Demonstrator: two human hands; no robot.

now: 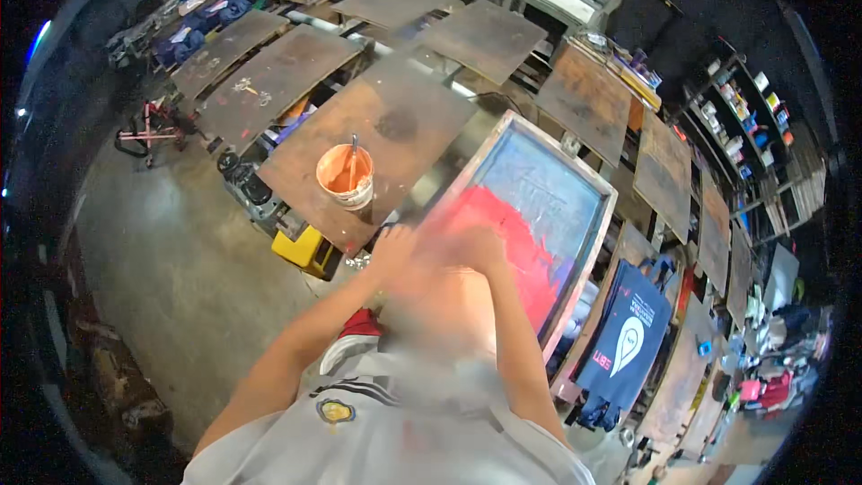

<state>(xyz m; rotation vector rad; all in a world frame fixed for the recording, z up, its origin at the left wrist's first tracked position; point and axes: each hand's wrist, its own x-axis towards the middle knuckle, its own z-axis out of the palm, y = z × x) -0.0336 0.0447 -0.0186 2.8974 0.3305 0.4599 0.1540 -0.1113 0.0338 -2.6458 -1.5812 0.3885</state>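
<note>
My left hand (395, 250) is by the left edge of a wooden-framed printing screen (582, 286). My right hand (478, 250) is over the screen's near left part, beside the left hand. Both hands are smeared, so their fingers and anything in them cannot be made out. Bright red ink (492, 220) covers the left and near part of the blue-grey mesh (548, 171). To the left of the screen, a bucket (358, 199) with orange-red stuff inside stands on a brown board, a stirring tool (354, 160) upright in it.
Brown flat boards (480, 40) fan out around the screen. A dark printed garment (633, 319) lies on a board to the right. Below the bucket's board is a yellow box (303, 250). Shelves with bottles (741, 108) stand far right; dark folded cloth (202, 25) sits far left.
</note>
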